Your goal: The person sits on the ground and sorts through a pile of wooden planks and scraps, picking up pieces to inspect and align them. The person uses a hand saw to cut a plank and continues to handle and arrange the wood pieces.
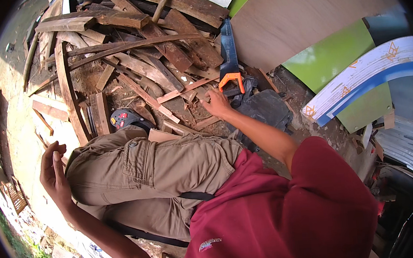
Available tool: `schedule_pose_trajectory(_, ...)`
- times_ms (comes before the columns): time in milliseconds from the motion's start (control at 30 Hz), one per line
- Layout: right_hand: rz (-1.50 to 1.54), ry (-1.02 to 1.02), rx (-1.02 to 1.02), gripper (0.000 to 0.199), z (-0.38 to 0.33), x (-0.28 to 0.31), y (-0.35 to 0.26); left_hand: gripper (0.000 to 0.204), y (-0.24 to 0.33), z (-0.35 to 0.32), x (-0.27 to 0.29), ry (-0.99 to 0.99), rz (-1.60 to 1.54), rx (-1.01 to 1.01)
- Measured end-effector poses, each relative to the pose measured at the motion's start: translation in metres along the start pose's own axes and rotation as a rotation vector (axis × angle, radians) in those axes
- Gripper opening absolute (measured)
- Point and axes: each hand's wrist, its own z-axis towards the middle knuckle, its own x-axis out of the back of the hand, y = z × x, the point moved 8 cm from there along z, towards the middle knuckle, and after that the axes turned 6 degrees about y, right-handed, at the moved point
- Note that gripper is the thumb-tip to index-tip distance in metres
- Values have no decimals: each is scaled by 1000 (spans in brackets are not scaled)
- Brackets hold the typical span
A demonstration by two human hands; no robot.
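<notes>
Scrap planks (135,46) are heaped on dirt ground. Far right of centre, a handsaw (229,60) is laid on the heap, its orange handle just beyond the right hand (215,103), fingers loosely spread, holding nothing. The left hand (54,172) is raised near left, half curled, empty.

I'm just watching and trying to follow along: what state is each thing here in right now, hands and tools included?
Right hand: stretched forward, fingers on the wood scraps just below the saw's handle, not gripping it.
Left hand: raised beside the knee, loosely curled, holding nothing.
Handsaw: lying on the pile, orange handle toward the person.
Scrap wood pile: loose, jumbled planks and offcuts.
Dark cloth: crumpled on the ground.
Plywood sheet: lying flat.
</notes>
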Motion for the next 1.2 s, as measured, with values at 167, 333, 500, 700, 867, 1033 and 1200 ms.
schedule_pose_trajectory(167,-629,95,-249,86,-88,103,89,33,33,-10,-33,-120,94,-42)
schedule_pose_trajectory(333,-306,-32,-435,64,-131,122,210,35,32,-4,-52,-142,261,-66)
schedule_pose_trajectory(500,-224,-44,-361,50,-111,134,196,35,38,-6,-57,-169,353,-89)
schedule_pose_trajectory(700,-500,-94,-84,55,-71,149,96,34,41,-3,-57,-115,312,-37)
schedule_pose_trajectory(867,-22,249,313,56,5,128,-34,35,54,-5,-54,-13,375,-40)
schedule_pose_trajectory(1033,-119,507,582,72,79,108,-175,34,39,-14,-40,12,381,18)
schedule_pose_trajectory(1200,-575,538,470,81,169,78,-189,35,44,-18,-41,-5,593,17)
